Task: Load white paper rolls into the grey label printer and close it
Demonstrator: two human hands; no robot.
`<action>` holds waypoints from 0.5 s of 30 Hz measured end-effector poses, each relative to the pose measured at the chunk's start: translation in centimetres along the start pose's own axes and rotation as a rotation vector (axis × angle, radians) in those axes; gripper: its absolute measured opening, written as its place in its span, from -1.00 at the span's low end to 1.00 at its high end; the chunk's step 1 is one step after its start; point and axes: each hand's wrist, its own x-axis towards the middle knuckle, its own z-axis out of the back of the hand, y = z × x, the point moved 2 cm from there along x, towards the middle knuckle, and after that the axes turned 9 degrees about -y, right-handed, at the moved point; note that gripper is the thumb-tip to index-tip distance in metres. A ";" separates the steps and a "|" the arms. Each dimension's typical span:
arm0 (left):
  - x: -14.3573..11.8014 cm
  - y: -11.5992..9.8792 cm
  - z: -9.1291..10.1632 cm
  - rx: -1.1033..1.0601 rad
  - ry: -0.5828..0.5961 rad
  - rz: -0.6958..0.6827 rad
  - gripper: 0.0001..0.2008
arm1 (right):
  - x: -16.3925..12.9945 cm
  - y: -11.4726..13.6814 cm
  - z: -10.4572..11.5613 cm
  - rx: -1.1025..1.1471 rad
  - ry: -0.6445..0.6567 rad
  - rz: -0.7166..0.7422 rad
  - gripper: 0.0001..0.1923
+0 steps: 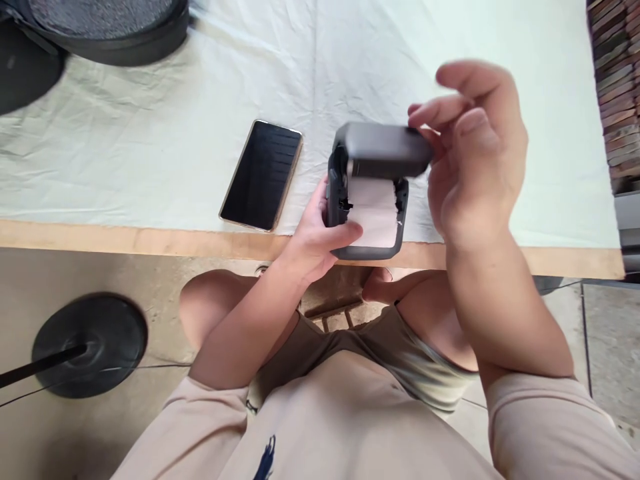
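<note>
My left hand (320,233) grips a black portable receipt printer (373,253) at the table's front edge, its thumb lying over the paper. The printer's lid (387,143) is raised and slightly blurred. White paper (375,213) with a torn, ragged side lies in the printer's open compartment. At the lid's right corner is my right hand (473,147), fingers apart and partly bent. Its lower fingers are at or just behind that corner; whether they touch it is hard to tell. To the left of the printer a smartphone (263,175) lies flat, its screen dark.
A pale cloth (150,160) covers the wooden table (150,237). A round black case (115,33) stands at the back left. On the floor at left is a round black stand base (90,343) with a pole and a thin cable. Stacked bricks (617,87) lie beyond the right edge.
</note>
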 end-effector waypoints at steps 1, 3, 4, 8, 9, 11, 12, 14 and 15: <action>-0.1 0.0 0.0 -0.006 0.005 0.008 -0.27 | -0.5 0.2 0.0 0.052 -0.028 0.054 -0.52; -0.2 0.0 0.0 -0.012 0.010 0.015 -0.20 | -1.5 0.4 -0.2 0.152 -0.025 0.100 -0.68; -0.3 -0.1 0.0 -0.006 0.018 0.016 -0.18 | -2.0 0.3 -0.4 0.170 0.008 0.088 -0.72; -0.4 -0.5 -0.4 0.014 0.026 0.027 -0.33 | -3.3 -0.3 -1.1 0.269 0.105 -0.057 -0.55; -0.5 -0.6 -0.6 0.009 0.023 0.036 -0.39 | -3.6 -0.5 -1.2 0.297 0.123 -0.080 -0.50; -0.5 -0.8 -0.9 -0.018 -0.002 0.044 -0.49 | -3.8 -1.0 -1.4 0.323 0.142 -0.107 -0.42; -0.4 -0.9 -1.1 -0.033 -0.023 0.053 -0.53 | -3.9 -1.3 -1.5 0.321 0.140 -0.109 -0.39; -0.4 -1.0 -1.5 -0.072 -0.077 0.084 -0.57 | -3.9 -1.7 -1.6 0.308 0.132 -0.110 -0.35; -0.4 -1.1 -1.8 -0.094 -0.105 0.097 -0.57 | -3.9 -1.8 -1.7 0.302 0.131 -0.111 -0.33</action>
